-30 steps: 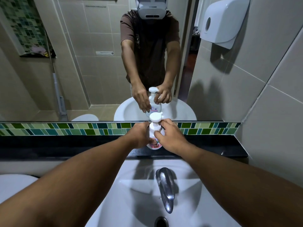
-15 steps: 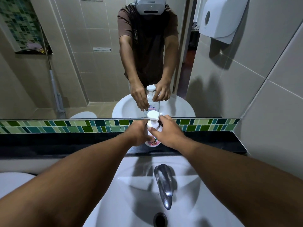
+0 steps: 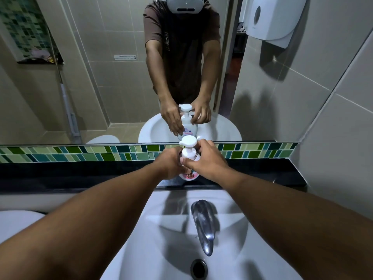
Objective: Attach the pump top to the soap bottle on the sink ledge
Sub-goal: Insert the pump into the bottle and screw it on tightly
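A small white soap bottle (image 3: 189, 175) with a pink label stands upright on the black sink ledge (image 3: 80, 174), just in front of the mirror. Its white pump top (image 3: 188, 142) sits on the bottle neck, nozzle pointing left. My left hand (image 3: 171, 163) wraps the bottle body from the left. My right hand (image 3: 205, 158) grips the white collar of the pump from the right, with the thumb across its front. Most of the bottle is hidden behind both hands.
A chrome faucet (image 3: 202, 223) juts over the white basin (image 3: 232, 249) below the ledge, with the drain (image 3: 198, 268) near the bottom. A mirror (image 3: 101, 87) fills the wall behind. A white paper dispenser (image 3: 270, 19) hangs on the right wall.
My right hand has turned around the pump collar, its thumb now further across the front. The left hand keeps its hold on the bottle, which stays in place.
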